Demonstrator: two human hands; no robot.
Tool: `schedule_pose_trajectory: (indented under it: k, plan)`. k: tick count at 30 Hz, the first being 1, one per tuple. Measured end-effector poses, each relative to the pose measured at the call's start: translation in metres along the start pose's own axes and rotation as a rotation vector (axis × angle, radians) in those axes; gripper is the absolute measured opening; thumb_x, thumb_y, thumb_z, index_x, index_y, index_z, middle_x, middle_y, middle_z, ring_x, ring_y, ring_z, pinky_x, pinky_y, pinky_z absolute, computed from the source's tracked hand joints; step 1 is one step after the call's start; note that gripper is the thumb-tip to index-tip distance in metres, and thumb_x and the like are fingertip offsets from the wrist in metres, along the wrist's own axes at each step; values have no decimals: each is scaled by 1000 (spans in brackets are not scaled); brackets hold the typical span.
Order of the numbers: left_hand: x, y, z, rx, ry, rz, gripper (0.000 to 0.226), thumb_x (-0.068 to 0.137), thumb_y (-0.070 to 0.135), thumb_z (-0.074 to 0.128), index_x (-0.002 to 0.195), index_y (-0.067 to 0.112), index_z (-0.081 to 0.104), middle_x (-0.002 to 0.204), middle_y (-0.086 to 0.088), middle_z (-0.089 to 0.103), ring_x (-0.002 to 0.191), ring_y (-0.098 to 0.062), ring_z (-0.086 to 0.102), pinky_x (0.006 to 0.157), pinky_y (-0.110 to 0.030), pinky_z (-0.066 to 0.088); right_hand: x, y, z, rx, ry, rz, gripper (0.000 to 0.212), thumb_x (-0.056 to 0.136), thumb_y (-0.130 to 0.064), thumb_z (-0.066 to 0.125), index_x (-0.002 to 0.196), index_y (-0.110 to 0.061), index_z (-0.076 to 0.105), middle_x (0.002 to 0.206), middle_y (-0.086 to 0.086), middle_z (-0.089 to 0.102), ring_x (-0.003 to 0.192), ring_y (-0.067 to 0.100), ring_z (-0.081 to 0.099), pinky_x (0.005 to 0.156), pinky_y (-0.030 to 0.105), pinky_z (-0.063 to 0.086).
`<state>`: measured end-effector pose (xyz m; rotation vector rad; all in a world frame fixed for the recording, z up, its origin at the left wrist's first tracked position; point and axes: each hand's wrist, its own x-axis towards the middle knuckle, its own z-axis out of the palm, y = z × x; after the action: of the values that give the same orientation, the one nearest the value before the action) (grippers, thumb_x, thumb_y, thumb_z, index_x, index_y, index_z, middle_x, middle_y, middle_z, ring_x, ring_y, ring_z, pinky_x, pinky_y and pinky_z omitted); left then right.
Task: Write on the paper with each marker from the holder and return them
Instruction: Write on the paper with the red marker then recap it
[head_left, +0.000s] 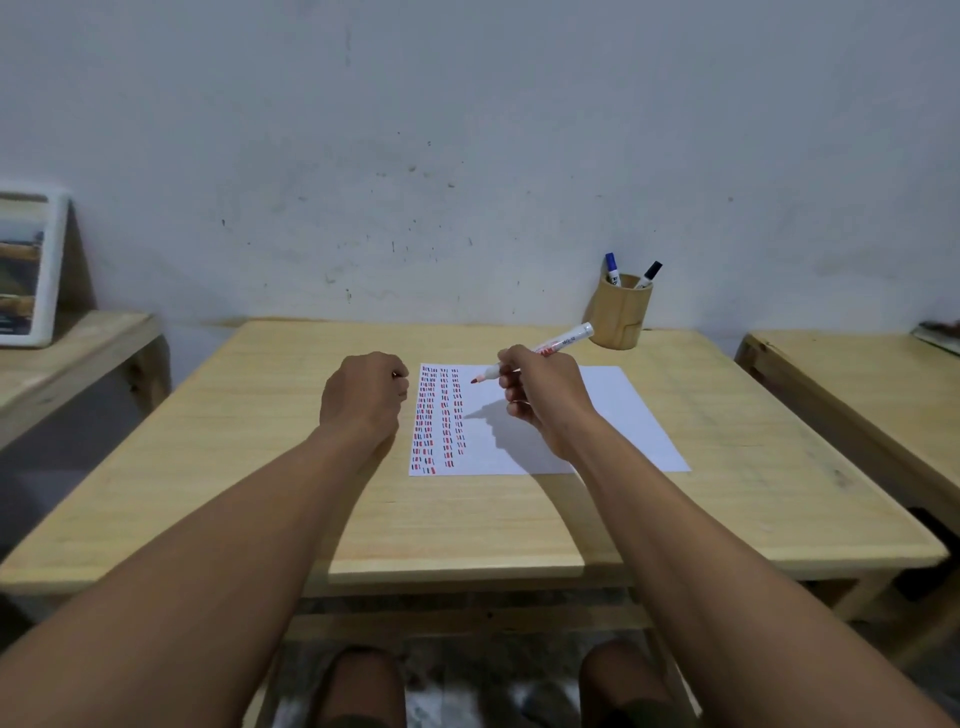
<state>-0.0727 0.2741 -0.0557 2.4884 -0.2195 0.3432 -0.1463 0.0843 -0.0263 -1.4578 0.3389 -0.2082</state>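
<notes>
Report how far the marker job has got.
Done: the paper already carries columns of red, blue and black dashes. In hand: the right hand holds the uncapped red marker above the sheet; the left hand is fisted. Left: returning it to the holder beside the blue marker and black marker.

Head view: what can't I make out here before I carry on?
- Left hand: closed fist; whatever it holds, maybe a cap, is hidden by the fingers.
- Marker label: too small to read.
- Marks on the paper: too small to read.
- Holder: its wall hides the lower parts of two markers.
</notes>
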Motion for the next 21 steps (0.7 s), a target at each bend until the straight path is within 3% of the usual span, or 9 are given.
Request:
schedule_pose_trajectory:
  k: [3,7,11,13,16,21]
  plan:
    - [3,16,-8,-187,61,-35,15,94,13,61,92,17,75,89,6,74,67,-3,61,57,-18,39,2,-4,-1,15,2,-15,16,92,-19,68,80,-8,68,60,-2,57,51,10,48,50,23,44]
    - [8,46,-17,-485,73,-44,9,92,20,68,87,20,76,83,11,77,84,-8,66,63,-15,42,3,-20,2,194,35,-11,14,94,-13,64,83,-5,65,63,3,57,52,13,49,48,21,47]
    - [11,68,-21,-731,8,-105,10,90,22,71,83,26,76,90,4,78,85,-17,67,79,-31,52,3,-41,3,333,58,-61,14,93,-6,59,78,-4,59,69,11,54,54,16,47,49,22,45]
    - [11,78,-24,-812,-35,-122,7,91,22,71,90,21,78,97,-1,79,82,-15,67,81,-33,52,2,-50,2,352,65,-91,17,92,-5,59,75,-4,59,68,11,55,52,16,47,47,21,45]
    - [8,93,-29,-898,-85,-119,16,94,21,69,103,11,77,100,-1,77,77,-9,62,71,-27,48,0,-58,-2,359,73,-120,18,93,-5,59,75,-5,60,67,10,57,51,15,48,46,20,46]
    - [6,107,-34,-932,-130,-120,17,95,22,68,104,11,77,99,-1,77,81,-10,62,69,-26,48,-2,-65,-9,374,60,-134,15,95,-7,61,80,-4,62,68,10,59,52,14,52,47,19,49]
